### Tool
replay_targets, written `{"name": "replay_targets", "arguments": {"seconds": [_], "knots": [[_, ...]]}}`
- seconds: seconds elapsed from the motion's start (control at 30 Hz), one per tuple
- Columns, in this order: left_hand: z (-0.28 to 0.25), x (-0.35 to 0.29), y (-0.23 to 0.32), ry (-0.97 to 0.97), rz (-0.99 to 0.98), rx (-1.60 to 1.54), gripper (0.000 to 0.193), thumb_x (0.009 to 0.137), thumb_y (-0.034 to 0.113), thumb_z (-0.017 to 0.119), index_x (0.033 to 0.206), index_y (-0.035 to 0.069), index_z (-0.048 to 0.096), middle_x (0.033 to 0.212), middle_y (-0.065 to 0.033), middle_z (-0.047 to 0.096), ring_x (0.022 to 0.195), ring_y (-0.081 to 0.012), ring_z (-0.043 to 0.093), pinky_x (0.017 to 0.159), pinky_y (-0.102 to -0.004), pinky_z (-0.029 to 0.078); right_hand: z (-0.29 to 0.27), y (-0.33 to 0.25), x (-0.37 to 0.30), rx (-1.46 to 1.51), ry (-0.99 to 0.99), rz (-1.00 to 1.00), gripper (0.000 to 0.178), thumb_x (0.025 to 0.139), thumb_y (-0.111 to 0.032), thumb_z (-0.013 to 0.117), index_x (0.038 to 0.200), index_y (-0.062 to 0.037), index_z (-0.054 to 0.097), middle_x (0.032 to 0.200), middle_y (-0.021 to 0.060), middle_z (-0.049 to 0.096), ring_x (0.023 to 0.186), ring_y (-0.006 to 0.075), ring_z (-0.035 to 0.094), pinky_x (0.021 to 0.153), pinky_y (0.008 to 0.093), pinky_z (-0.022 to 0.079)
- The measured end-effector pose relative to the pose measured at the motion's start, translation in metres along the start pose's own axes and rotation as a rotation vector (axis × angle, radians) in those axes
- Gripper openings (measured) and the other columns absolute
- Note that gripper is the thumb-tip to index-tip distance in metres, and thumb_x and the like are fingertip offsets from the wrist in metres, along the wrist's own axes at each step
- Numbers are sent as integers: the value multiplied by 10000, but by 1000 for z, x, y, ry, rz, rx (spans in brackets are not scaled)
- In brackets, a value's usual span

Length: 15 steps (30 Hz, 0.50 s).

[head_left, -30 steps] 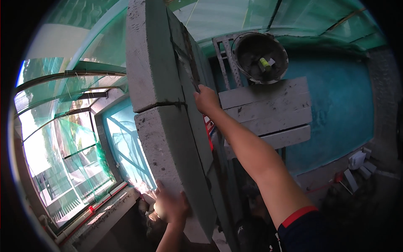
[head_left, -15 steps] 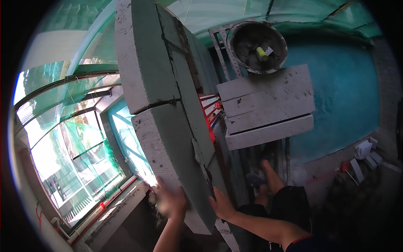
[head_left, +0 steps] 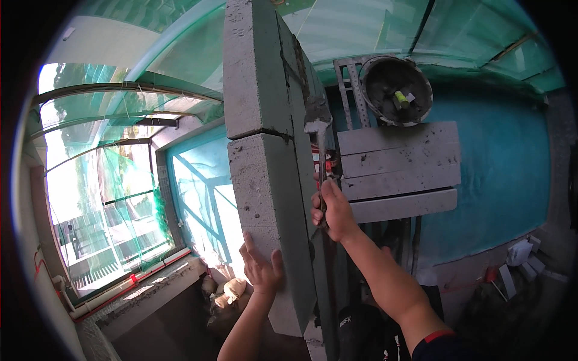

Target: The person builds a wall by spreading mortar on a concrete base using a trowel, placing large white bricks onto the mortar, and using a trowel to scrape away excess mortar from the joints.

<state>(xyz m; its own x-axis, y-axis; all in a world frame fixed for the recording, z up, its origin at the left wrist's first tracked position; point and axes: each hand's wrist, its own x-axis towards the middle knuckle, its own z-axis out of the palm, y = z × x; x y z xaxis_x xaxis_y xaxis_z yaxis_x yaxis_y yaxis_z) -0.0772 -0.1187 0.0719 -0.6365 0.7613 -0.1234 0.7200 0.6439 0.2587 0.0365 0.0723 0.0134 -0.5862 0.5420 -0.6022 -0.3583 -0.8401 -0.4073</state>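
A wall of pale grey aerated concrete blocks rises in front of me, one block [head_left: 257, 186] butted against an upper block [head_left: 248, 72] with a dark joint between them. My left hand [head_left: 262, 268] lies against the lower block's pale face, fingers apart. On the wall's other side, my right hand [head_left: 335, 212] is closed round the handle of a trowel [head_left: 318, 113]. Its mortar-smeared blade points away from me, beside the wall near the upper block. Right of the trowel, several long grey blocks [head_left: 398, 147] lie side by side on a support.
Behind those blocks a bucket [head_left: 365, 90] of grey mortar stands on a metal frame [head_left: 345, 99], with a yellow-green object [head_left: 401, 98] inside. Sacks [head_left: 230, 291] lie low at left, near a ledge with pipes [head_left: 108, 296]. Block offcuts [head_left: 530, 265] lie at right. Green netting surrounds the place.
My right hand has left the wall's near end and moved up and forward, raising the trowel. My left hand stays on the block. The view has shifted, so the wall appears further right.
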Motion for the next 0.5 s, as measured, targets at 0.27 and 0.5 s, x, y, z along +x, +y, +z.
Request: {"name": "replay_targets", "arguments": {"seconds": [0.27,0.5], "knots": [[20,-6,-25,71,147,40,797,924,511,454,1469,4,168,1233,-289,445,1101,-458,502,905,-512,426,9,23,32,-129,114,182,381,983,-352,406,1262,-103,481,665,4,433,470,94,348,450,281,333],[16,5,-32,68,146,146,793,913,515,483,1446,-3,205,1258,-278,427,1146,-452,462,984,-522,356,16,21,36,-114,139,185,305,987,-361,401,1181,-139,479,648,-13,399,455,81,315,431,265,299]]}}
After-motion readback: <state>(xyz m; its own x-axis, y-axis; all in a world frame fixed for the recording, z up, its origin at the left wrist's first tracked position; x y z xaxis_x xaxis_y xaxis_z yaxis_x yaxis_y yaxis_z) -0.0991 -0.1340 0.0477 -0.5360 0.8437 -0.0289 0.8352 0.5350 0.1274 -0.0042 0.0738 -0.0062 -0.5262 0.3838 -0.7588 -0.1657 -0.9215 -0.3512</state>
